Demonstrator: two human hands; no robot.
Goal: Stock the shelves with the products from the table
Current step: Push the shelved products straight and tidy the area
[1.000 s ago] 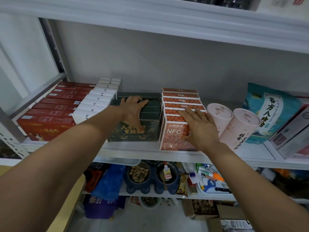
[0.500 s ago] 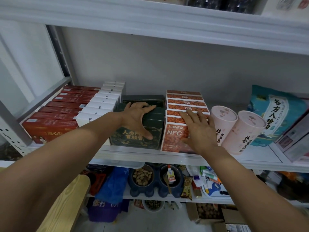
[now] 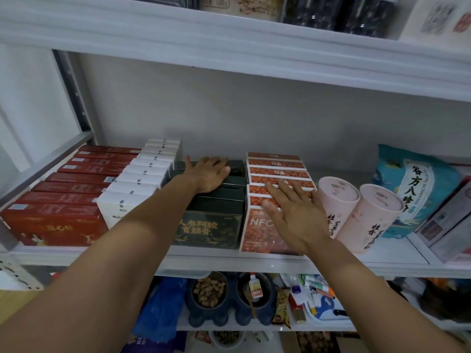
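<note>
Head view: hands flat, holding nothing, left hand (image 3: 209, 175) on dark boxes (image 3: 219, 200), right hand (image 3: 293, 215) on orange boxes (image 3: 277, 171) at shelf edge (image 3: 229, 261)

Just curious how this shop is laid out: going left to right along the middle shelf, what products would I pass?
First red boxes → white boxes → dark green boxes, left hand resting on them → orange boxes under the right hand → pink tubes → teal bag.
</note>
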